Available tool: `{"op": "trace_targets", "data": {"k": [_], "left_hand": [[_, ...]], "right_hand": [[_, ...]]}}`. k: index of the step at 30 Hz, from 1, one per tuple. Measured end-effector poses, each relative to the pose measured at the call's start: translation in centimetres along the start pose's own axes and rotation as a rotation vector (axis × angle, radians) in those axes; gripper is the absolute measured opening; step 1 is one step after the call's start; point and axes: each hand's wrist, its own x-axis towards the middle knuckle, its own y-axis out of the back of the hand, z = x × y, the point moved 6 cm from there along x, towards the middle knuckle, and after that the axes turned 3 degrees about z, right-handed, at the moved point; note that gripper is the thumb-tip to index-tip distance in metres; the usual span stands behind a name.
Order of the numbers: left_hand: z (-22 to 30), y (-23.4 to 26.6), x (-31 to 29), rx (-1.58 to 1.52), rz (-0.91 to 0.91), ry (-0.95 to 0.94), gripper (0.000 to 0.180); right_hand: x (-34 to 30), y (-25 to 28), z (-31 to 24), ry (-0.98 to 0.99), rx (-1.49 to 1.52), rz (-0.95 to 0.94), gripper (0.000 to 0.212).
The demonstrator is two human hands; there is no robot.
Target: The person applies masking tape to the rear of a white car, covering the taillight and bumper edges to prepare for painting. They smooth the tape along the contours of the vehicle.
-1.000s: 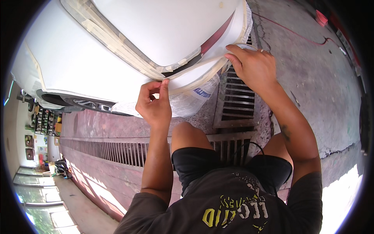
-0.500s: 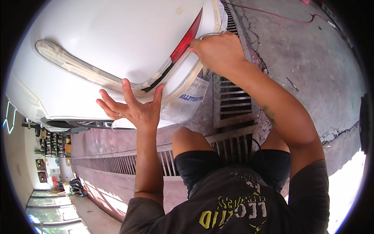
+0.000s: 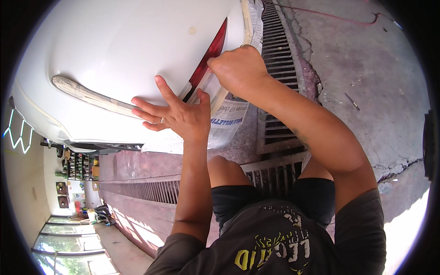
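Note:
In front of me is a white car body panel (image 3: pixel 123 41) with a long red light (image 3: pixel 208 55) set into it. Masking tape (image 3: pixel 91 94) runs along a curved strip on the panel and around the light's lower dark end. My left hand (image 3: pixel 183 112) is spread, fingers apart, over the taped strip beside that end; it holds nothing. Along the light's right edge, my right hand (image 3: pixel 238 68) is closed with its thumb against the edge. Whatever its fingers grip is hidden. Below it, newspaper (image 3: pixel 229 119) is taped along the panel's border.
Metal drain grates (image 3: pixel 279 64) run beside and beneath the car, in a cracked concrete floor (image 3: pixel 366 59). A thin pen-like object (image 3: pixel 352 101) and a red hose (image 3: pixel 339 16) lie on the floor to the right. Shelves with goods (image 3: pixel 80 165) stand at the far left.
My left hand has moved up and right, its fingers now over the taped strip. My right hand stays at the light's edge, more tightly closed. The whole view has shifted slightly.

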Motion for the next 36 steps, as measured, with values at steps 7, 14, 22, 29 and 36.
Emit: {"op": "trace_targets", "data": {"k": [7,14,22,29,36], "left_hand": [[0.4,-0.7,0.3,0.091,0.028,0.058,0.123],[2.6,0.9,1.4,0.120,-0.027,-0.022,0.123],[4.0,-0.4,4.1,0.114,-0.128,-0.252,0.085],[4.3,-0.9,3.7,0.079,-0.193,-0.260,0.087],[2.9,-1.7,2.9,0.217,-0.228,-0.240,0.098]], "right_hand": [[-1.0,0.9,-0.2,0.069,0.097,-0.030,0.009],[0.0,1.1,-0.4,0.135,0.054,0.008,0.005],[1.1,1.7,-1.0,0.197,0.121,-0.047,0.008],[1.1,3.4,-1.5,0.431,0.003,0.095,0.008],[1.2,8.5,0.6,0.428,-0.022,0.532,0.010]]}}
